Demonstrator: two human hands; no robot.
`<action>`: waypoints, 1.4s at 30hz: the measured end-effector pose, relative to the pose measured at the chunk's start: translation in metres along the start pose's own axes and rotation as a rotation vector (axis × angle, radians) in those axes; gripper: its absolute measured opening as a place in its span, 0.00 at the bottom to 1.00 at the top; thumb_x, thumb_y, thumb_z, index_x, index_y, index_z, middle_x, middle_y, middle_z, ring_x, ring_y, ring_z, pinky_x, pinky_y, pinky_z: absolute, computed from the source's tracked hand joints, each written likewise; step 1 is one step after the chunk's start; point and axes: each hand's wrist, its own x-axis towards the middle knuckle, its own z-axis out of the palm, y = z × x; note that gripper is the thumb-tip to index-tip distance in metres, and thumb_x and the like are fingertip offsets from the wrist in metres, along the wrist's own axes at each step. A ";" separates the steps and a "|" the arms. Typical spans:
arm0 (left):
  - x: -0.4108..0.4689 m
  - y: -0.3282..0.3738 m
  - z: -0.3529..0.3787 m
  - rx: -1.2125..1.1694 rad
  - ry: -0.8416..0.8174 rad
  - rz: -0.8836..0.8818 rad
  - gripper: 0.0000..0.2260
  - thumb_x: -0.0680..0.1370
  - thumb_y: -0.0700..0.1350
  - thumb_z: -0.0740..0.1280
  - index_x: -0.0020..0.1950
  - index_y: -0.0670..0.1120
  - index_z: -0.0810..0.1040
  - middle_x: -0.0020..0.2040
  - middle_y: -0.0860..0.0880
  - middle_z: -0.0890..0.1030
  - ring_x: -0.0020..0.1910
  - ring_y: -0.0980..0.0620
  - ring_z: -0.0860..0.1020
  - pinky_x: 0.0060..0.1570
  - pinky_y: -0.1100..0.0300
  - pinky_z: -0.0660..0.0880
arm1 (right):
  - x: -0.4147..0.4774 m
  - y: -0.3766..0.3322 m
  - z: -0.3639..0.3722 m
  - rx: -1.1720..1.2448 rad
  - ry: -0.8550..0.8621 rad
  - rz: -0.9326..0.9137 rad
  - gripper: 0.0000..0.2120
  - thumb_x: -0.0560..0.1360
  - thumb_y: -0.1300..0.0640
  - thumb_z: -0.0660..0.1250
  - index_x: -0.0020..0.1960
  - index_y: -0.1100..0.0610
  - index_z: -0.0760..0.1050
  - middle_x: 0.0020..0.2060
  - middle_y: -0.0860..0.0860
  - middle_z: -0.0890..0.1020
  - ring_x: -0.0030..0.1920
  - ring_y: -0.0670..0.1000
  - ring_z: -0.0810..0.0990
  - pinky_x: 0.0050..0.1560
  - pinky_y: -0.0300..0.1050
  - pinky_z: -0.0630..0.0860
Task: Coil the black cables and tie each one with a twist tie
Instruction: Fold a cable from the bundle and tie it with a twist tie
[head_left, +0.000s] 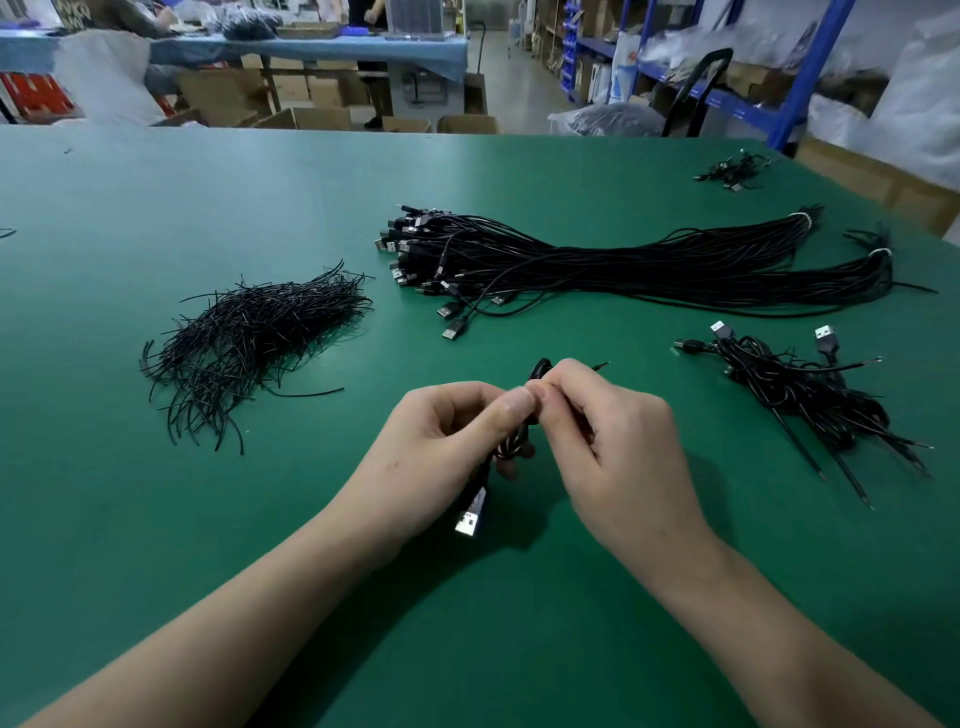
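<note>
I hold one coiled cable (511, 448) just above the worktop (156, 519), with its plug (471, 515) hanging down. The grip of my left hand (452, 447) is clamped on the coil so the loops do not spring open. My right hand (618, 441) pinches the top of the coil, I judge to twist a tie that the fingers hide. The pile of ties (249, 348) lies at the left, the loose cables (623, 260) behind and the finished coils (800, 389) at the right, all within reach.
</note>
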 end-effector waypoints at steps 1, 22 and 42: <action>-0.001 0.001 0.002 -0.035 -0.014 0.003 0.16 0.77 0.58 0.69 0.45 0.46 0.84 0.36 0.48 0.82 0.34 0.54 0.78 0.34 0.61 0.73 | 0.000 0.000 0.000 -0.001 0.007 0.001 0.14 0.82 0.53 0.61 0.39 0.56 0.71 0.25 0.43 0.64 0.27 0.47 0.64 0.29 0.49 0.64; 0.008 -0.006 -0.009 0.692 0.349 0.717 0.06 0.77 0.47 0.74 0.53 0.50 0.87 0.47 0.50 0.79 0.44 0.49 0.73 0.47 0.62 0.68 | 0.004 -0.003 0.004 0.855 -0.148 0.660 0.18 0.83 0.56 0.61 0.35 0.58 0.71 0.24 0.45 0.61 0.25 0.44 0.56 0.26 0.38 0.55; 0.003 0.001 -0.005 0.308 0.051 0.224 0.08 0.79 0.46 0.72 0.41 0.47 0.80 0.35 0.49 0.78 0.26 0.63 0.68 0.29 0.72 0.62 | 0.005 0.010 0.000 0.490 -0.219 0.383 0.19 0.82 0.49 0.61 0.34 0.55 0.66 0.28 0.53 0.61 0.28 0.50 0.59 0.29 0.49 0.55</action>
